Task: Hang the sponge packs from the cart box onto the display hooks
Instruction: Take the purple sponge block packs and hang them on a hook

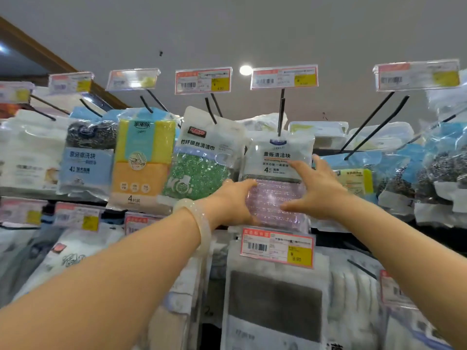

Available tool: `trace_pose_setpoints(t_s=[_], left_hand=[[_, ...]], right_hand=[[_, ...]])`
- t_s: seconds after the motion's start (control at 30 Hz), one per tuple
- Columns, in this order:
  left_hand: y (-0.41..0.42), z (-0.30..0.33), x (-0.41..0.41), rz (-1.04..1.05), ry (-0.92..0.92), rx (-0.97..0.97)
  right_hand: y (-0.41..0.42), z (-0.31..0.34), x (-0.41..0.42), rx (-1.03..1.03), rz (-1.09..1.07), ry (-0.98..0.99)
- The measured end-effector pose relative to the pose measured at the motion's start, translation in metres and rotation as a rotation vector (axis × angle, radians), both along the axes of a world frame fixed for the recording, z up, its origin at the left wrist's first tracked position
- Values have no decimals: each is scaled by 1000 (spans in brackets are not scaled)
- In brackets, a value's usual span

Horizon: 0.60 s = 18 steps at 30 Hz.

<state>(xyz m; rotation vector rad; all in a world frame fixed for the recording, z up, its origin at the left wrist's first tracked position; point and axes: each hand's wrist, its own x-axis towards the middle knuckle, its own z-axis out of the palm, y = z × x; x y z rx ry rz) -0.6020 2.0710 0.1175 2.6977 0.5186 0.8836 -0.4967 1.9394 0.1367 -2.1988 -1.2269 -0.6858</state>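
A sponge pack (275,157) with a white top and a pink glittery sponge hangs on a black display hook (281,114) at the centre of the upper row. My left hand (233,203) grips its lower left edge, thumb across the pink part. My right hand (316,188) lies on its right side with fingers spread, the forefinger touching the printed label. A pale bangle sits on my left wrist. The cart box is out of view.
Neighbouring hooks carry a green scourer pack (199,168), a yellow-orange sponge pack (141,160) and steel-wool packs (88,152). Price tags (203,80) stick out above each hook. A lower tag (278,247) and more packs hang below. An empty hook pair (374,125) stands at the right.
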Motion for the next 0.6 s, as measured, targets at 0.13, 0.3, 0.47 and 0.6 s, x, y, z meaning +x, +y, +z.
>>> trace_pose_setpoints(t_s=[0.13, 0.3, 0.47, 0.6], left_hand=[[-12, -11, -44, 19, -211, 157], [3, -37, -124, 261, -289, 324], [33, -108, -220, 505, -100, 175], [55, -183, -310, 736, 83, 2]], right_hand=[[6, -8, -47, 28, 129, -82], [39, -38, -119, -21, 337, -183], [103, -97, -203, -181, 607, -123], [159, -175, -289, -354, 801, -95]])
